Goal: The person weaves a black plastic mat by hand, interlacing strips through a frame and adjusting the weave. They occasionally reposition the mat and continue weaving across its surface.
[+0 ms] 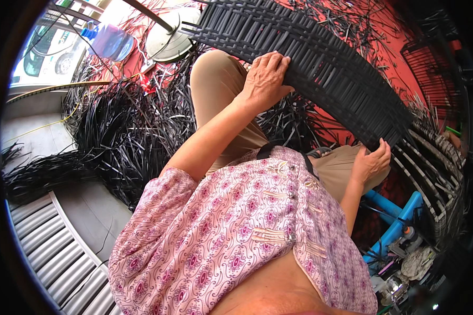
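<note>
A long, curved black woven panel (pixel 326 73), made of flat plastic strips, slants from the upper middle down to the right across my lap. Loose strip ends stick out at its upper left end. My left hand (pixel 268 81) holds its near edge, fingers laid over the top and thumb spread to the side. At the panel's lower right end, my right hand (pixel 372 160) is closed on the edge, with fingertips on the weave. Part of its grip is hidden under the panel.
Tangled black strips (pixel 136 121) heap at the left and cover parts of the red floor (pixel 399 68). A water jug (pixel 110 42) and a round pole base (pixel 171 37) stand at upper left. A blue plastic frame (pixel 399 223) and small tools lie at lower right.
</note>
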Demonstrator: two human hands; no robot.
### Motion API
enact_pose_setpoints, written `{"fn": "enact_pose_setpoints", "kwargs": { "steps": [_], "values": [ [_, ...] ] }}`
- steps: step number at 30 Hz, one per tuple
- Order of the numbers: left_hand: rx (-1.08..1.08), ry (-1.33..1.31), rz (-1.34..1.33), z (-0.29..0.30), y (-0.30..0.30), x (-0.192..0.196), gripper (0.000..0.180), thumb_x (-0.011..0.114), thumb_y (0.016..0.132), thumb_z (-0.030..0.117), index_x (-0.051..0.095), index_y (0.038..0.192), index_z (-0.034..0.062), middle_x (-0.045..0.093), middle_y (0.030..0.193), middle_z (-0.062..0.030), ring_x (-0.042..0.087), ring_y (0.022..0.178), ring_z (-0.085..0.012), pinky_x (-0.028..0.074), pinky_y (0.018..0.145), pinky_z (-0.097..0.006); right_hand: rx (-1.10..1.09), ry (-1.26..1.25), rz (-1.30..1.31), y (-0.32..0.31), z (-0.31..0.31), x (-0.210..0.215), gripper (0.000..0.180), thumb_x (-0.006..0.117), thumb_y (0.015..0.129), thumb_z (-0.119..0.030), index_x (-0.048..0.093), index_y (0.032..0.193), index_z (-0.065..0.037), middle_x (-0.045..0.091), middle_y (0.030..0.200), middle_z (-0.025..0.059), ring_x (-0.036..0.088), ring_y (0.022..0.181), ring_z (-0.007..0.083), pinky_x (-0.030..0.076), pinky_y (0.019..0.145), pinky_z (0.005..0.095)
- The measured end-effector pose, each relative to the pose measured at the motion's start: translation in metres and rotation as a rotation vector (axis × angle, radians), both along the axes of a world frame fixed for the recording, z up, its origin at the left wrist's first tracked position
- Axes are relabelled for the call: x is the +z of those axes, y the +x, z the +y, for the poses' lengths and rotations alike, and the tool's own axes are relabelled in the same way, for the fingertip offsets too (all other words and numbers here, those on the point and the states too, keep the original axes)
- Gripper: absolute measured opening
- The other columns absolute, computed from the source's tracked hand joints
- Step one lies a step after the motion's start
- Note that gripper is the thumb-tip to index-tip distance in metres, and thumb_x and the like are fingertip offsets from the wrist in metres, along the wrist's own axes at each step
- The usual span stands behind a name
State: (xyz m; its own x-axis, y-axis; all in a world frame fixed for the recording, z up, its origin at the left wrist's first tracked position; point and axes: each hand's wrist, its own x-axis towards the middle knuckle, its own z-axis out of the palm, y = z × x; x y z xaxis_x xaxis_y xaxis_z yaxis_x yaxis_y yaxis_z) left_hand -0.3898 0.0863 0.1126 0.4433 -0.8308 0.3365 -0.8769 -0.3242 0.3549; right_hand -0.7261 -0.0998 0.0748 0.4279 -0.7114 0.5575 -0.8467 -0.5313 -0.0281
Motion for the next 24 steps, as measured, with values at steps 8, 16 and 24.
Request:
{"fn": "enact_pose_setpoints", "kwargs": {
  "steps": [8,16,24],
  "values": [
    [-0.006,-0.022,0.052,0.018,0.027,0.024,0.069,0.082,0.078,0.045,0.06,0.128,0.0022,0.058,0.125,-0.0153,0.054,0.119,-0.0348,0.041,0.102,-0.043,-0.012,-0.005,0.04,0.0,0.002,0.006,0.064,0.084,0.077,-0.028,0.055,0.133,-0.015,0.054,0.137,0.0054,0.052,0.127,0.0311,0.043,0.102,0.0467],
    [0.084,0.197,-0.031,0.056,0.106,0.026,0.059,0.07,0.09,0.048,0.065,0.128,0.0036,0.064,0.127,-0.0114,0.059,0.12,-0.0315,0.043,0.105,-0.043,-0.029,0.012,-0.002,0.003,0.0,0.001,0.066,0.086,0.072,-0.024,0.057,0.13,-0.015,0.055,0.135,0.0073,0.051,0.128,0.0332,0.041,0.103,0.0499],
    [0.179,0.073,0.042,0.079,0.207,-0.004,0.042,0.068,0.095,0.036,0.068,0.126,0.0075,0.064,0.127,-0.0146,0.06,0.117,-0.0338,0.047,0.1,-0.042,-0.042,0.086,-0.012,0.009,0.006,0.014,0.061,0.078,0.071,-0.015,0.055,0.128,-0.013,0.054,0.133,0.0098,0.049,0.128,0.033,0.039,0.105,0.05]
  ]
}}
